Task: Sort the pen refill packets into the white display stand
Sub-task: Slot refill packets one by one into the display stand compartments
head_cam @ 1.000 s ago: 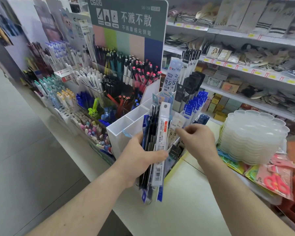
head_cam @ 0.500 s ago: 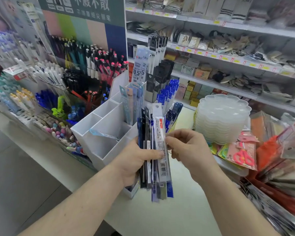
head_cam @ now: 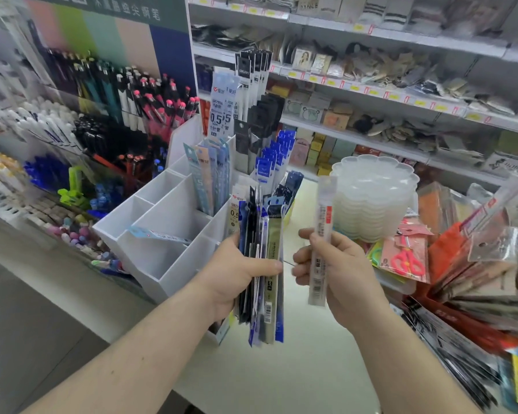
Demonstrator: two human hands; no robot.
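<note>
My left hand [head_cam: 240, 273] grips a thick upright bundle of pen refill packets [head_cam: 262, 264], dark, blue and olive ones. My right hand [head_cam: 338, 270] pinches a single clear refill packet with a red label [head_cam: 322, 234], held upright just right of the bundle and apart from it. The white display stand [head_cam: 168, 264] sits behind and left of my left hand, with several compartments. One blue packet [head_cam: 159, 234] lies tilted across a front compartment. Light blue packets [head_cam: 210, 174] stand in a middle one, dark and blue packets [head_cam: 269, 156] in the rear ones.
A stack of clear scalloped trays [head_cam: 374, 198] stands right of the stand. Scissors packs [head_cam: 407, 258] and other hanging goods crowd the right side. Pen displays [head_cam: 108, 115] fill the left. Shelves [head_cam: 371, 94] run behind. The white counter [head_cam: 296, 369] lies under my hands.
My right hand has pulled the clear red-labelled packet out of the bundle and moved it to the right. The view has shifted, the stand now lies further left.
</note>
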